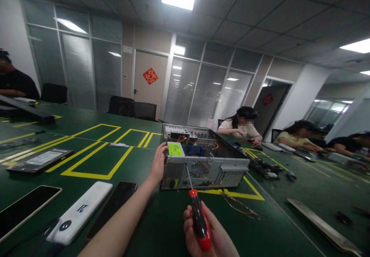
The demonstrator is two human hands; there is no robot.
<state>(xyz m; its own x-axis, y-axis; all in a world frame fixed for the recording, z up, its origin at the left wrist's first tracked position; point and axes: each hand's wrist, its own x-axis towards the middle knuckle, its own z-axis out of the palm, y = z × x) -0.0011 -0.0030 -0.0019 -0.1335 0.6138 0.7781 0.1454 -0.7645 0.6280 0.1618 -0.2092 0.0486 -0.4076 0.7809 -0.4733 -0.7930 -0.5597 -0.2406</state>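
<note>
An open desktop computer case (202, 160) lies on its side on the green table (162, 226), its rear panel facing me and wires showing inside. My left hand (158, 163) grips the case's left edge beside the power supply with the green label (175, 149). My right hand (206, 232) holds a screwdriver with a red and black handle (200, 221). Its thin shaft points up at the rear panel, with the tip at about the fan grille.
Two dark phones (24, 207) (114, 203) and a white device (82, 210) lie at the near left, a tablet (40, 159) beyond them. Loose wire (239, 207) and a metal side panel (323, 224) lie to the right. Other people sit at the far side and far left.
</note>
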